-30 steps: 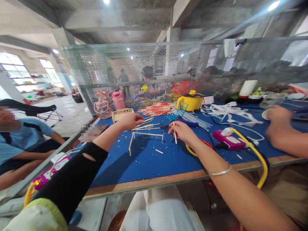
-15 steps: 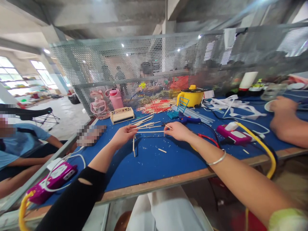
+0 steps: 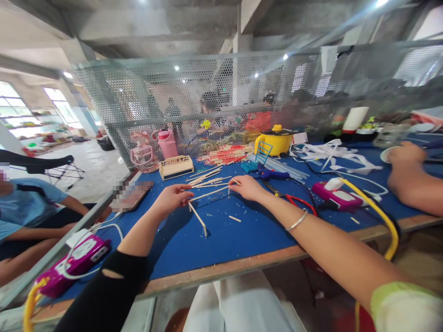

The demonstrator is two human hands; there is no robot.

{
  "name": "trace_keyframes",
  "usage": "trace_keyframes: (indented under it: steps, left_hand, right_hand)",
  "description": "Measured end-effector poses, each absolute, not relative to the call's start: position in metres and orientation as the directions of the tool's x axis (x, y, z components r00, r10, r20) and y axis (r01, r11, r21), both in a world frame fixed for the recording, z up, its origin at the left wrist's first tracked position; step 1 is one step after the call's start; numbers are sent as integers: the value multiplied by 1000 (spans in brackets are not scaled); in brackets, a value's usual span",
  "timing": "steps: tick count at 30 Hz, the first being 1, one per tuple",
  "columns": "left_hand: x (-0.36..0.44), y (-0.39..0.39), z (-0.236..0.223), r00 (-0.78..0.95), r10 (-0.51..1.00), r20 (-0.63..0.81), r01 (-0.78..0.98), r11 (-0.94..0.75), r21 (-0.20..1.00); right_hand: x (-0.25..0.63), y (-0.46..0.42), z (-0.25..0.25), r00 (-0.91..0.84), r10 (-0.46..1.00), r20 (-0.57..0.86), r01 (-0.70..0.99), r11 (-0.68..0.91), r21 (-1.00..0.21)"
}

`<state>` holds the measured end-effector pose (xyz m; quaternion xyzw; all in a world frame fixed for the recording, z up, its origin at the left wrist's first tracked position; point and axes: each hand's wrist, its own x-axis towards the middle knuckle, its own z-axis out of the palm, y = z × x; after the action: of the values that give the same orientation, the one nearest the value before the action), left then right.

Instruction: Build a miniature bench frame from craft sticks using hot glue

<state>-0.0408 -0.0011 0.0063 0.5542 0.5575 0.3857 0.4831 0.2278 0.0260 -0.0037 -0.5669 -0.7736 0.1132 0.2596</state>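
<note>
The left hand [image 3: 171,201] is pinching the left corner of a thin stick frame [image 3: 211,193], its fingers closing together on the wood. The frame is standing over the blue desk [image 3: 221,249] between the two hands, one leg slanting toward the near side. At the frame's right end, the right hand [image 3: 247,188] is gripping a short stick [image 3: 236,182], fingers clamping it; whether they are also touching the frame, I cannot tell. A small offcut [image 3: 235,219] is lying nearer, to the right of the leg. Loose sticks [image 3: 207,177] are lying just beyond the frame, with a wooden box [image 3: 176,168] sitting to their left. A blue glue gun [image 3: 275,174] is resting on the right, and a yellow pot [image 3: 275,143] is standing farther back.
</note>
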Motion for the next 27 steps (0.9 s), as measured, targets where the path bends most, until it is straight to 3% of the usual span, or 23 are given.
trace_keyframes:
  steps: [6, 15, 22, 27]
  left_hand:
    - [-50, 7, 1, 67, 995, -70, 226, 53, 973]
    - [-49, 10, -6, 93, 995, 44, 251, -66, 966]
    - [-52, 16, -10, 97, 986, 138, 321, -162, 933]
    - [-49, 11, -9, 121, 978, 168, 380, -203, 903]
  right_hand:
    - [235, 2, 6, -87, 971, 221, 828, 194, -526]
    - [245, -28, -4, -215, 977, 10, 835, 189, -516]
    - [223, -48, -4, -316, 947, 50, 900, 316, -299]
    - [215, -49, -3, -271, 963, 9, 951, 269, -156]
